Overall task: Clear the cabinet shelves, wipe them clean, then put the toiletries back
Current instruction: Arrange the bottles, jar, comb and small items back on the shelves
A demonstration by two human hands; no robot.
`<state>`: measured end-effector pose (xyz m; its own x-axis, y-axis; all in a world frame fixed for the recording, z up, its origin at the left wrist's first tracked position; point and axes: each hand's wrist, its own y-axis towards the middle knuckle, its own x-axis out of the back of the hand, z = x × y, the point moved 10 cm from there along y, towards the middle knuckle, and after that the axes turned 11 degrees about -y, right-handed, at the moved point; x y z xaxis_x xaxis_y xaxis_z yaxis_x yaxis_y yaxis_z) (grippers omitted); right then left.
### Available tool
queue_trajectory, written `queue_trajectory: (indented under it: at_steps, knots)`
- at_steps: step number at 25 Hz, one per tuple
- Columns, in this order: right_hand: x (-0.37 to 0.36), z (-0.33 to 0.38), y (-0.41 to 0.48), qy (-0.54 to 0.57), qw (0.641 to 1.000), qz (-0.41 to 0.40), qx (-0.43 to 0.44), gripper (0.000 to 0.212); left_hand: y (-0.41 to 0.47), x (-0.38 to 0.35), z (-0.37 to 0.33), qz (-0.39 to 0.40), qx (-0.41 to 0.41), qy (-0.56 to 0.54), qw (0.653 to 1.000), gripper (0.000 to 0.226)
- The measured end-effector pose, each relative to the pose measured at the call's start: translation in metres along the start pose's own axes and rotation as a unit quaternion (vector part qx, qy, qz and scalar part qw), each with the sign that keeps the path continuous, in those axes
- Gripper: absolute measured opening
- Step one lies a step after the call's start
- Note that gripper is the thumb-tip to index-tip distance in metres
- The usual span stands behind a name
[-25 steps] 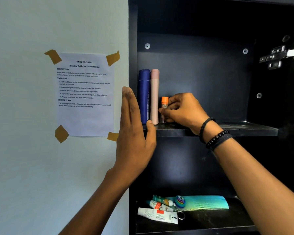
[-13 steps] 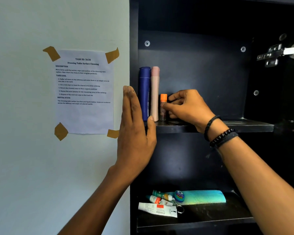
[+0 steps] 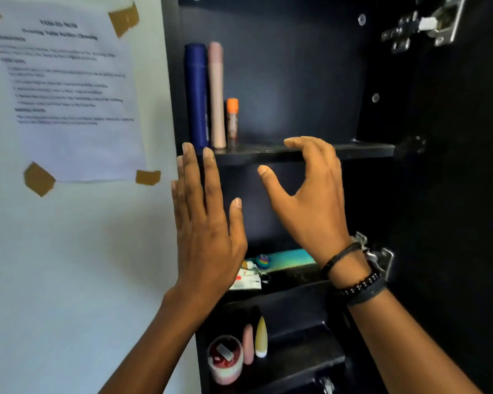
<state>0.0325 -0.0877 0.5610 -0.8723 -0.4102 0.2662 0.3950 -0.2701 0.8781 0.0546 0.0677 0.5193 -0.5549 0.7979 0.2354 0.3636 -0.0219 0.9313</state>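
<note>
- Left hand [image 3: 205, 223]: fingers straight, flat against the cabinet [image 3: 170, 81] edge; holds nothing
- Right hand [image 3: 310, 200]: fingers loosely curved, empty; in front of upper shelf [image 3: 362, 151]
- Blue bottle [image 3: 196, 95], pink tube [image 3: 217, 95], orange-capped vial [image 3: 232, 118]: upright; left end of upper shelf

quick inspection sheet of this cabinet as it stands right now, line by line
surface: dark top shelf, items at its left end
job's things: blue bottle, pink tube, orange-capped vial upright in a row; comb and tubes one shelf down; jar lower still
clutter: nothing seen
hands: left hand flat, open, at the cabinet's left edge; right hand open, empty, before the top shelf
cables: nothing seen
surroundings: taped paper sheet on wall; door hinge upper right
</note>
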Motion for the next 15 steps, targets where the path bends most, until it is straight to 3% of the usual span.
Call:
queue_trajectory:
  at_steps: [5, 9, 12, 15]
  knots:
    - [0.014, -0.044, -0.09, -0.006, 0.996, 0.021, -0.084, 0.046, -0.074, -0.024, -0.016, 0.072, 0.035, -0.05, 0.996, 0.065]
    - [0.023, -0.113, -0.204, -0.044, 0.98, 0.089, -0.171, 0.051, -0.168, -0.048, -0.029, 0.157, 0.102, -0.066, 0.98, 0.062]
    - [0.036, -0.173, -0.307, -0.074, 0.947, 0.174, -0.259, 0.054, -0.251, -0.073, -0.047, 0.243, 0.141, -0.078, 0.956, 0.061]
    - [0.061, -0.228, -0.406, -0.083, 0.879, 0.259, -0.391, 0.061, -0.325, -0.093, -0.067, 0.318, 0.174, -0.071, 0.929, 0.063]
